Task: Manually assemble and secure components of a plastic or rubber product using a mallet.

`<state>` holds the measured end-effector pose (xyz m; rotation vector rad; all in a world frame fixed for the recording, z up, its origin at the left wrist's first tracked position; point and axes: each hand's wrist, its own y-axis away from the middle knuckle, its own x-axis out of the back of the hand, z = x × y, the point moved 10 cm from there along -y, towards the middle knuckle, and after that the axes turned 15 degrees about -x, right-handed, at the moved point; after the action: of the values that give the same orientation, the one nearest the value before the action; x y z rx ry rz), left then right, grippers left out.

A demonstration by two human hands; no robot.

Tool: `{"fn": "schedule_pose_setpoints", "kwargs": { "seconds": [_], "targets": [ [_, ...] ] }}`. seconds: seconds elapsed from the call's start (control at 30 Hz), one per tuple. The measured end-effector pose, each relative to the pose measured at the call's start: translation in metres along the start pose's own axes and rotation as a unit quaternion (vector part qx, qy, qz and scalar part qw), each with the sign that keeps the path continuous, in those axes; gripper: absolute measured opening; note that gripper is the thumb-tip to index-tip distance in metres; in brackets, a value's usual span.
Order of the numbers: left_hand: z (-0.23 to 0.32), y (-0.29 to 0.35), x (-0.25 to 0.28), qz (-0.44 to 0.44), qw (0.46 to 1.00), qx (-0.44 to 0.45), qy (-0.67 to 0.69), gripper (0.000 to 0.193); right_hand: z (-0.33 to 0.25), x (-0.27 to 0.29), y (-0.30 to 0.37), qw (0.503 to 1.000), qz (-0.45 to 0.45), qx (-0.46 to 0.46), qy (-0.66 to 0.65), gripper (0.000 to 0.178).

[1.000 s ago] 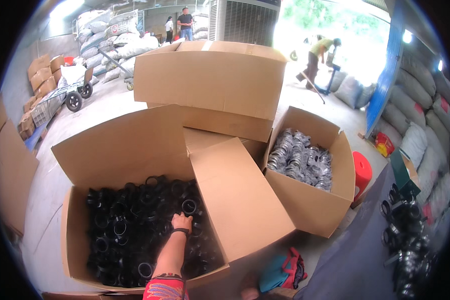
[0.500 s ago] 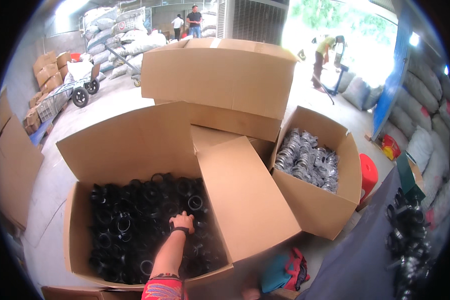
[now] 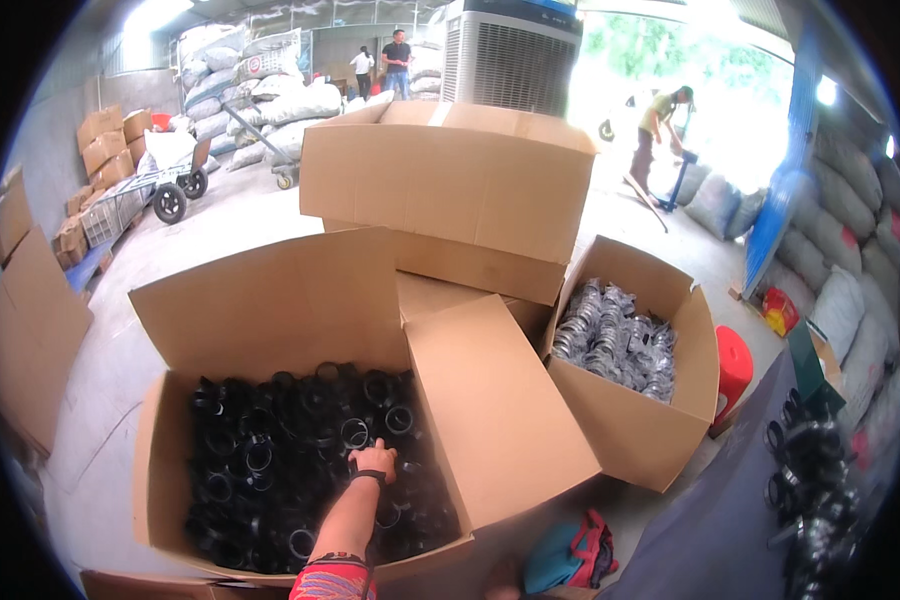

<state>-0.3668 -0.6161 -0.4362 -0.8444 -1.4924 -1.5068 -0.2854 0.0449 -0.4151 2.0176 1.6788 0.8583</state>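
My left hand [image 3: 373,461], with a dark band at its wrist and a red patterned sleeve, reaches into an open cardboard box [image 3: 150,480]. Its fingers look parted, and their tips are at the lower edge of a black ring-shaped part [image 3: 355,433] with a bright rim. I cannot see a grip on it. Many similar black rings [image 3: 259,457] fill the box in a loose heap. My right hand is out of view. At the lower edge, a blurred skin-coloured shape is too unclear to name.
A smaller carton [image 3: 670,440] at the right holds shiny rings in clear plastic. Behind stands a large carton [image 3: 440,180]. More black rings [image 3: 810,490] lie on a dark cloth [image 3: 690,510]. A red stool [image 3: 733,365], teal-and-red cloth [image 3: 570,550], sacks and several people are around.
The view has tilted up slightly, so the scene sits lower. A bright-rimmed ring now shows just beyond my left fingertips. The person by the doorway has shifted posture.
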Motion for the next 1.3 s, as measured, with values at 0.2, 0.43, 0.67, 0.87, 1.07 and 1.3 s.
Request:
{"fn": "schedule_pose_setpoints", "kwargs": {
  "seconds": [0.2, 0.43, 0.67, 0.87, 1.07, 1.3],
  "targets": [
    [0.018, 0.04, 0.029, 0.03, 0.999, -0.016, -0.003, 0.038, 0.014, 0.011, 0.046, 0.999, 0.005, 0.001, -0.037, 0.037],
    [0.009, 0.084, 0.046, 0.153, 0.985, -0.063, 0.046, 0.027, 0.073, 0.013, 0.127, 0.998, -0.018, -0.055, -0.034, 0.037],
    [0.022, 0.153, 0.153, 0.289, 0.946, -0.144, 0.04, 0.023, 0.142, 0.039, 0.265, 0.993, -0.024, -0.041, 0.108, 0.035],
    [0.085, 0.219, 0.243, 0.318, 0.913, -0.255, -0.026, 0.029, 0.153, 0.048, 0.302, 0.997, -0.03, -0.066, -0.036, 0.039],
    [0.198, 0.277, 0.336, 0.355, 0.847, -0.39, -0.066, 0.015, 0.104, 0.045, 0.352, 0.984, 0.074, 0.079, 0.143, 0.041],
    [0.438, 0.343, 0.367, 0.352, 0.7, -0.601, -0.16, 0.022, -0.063, 0.1, 0.447, 0.887, 0.236, 0.299, 0.26, 0.031]
  ]
}}
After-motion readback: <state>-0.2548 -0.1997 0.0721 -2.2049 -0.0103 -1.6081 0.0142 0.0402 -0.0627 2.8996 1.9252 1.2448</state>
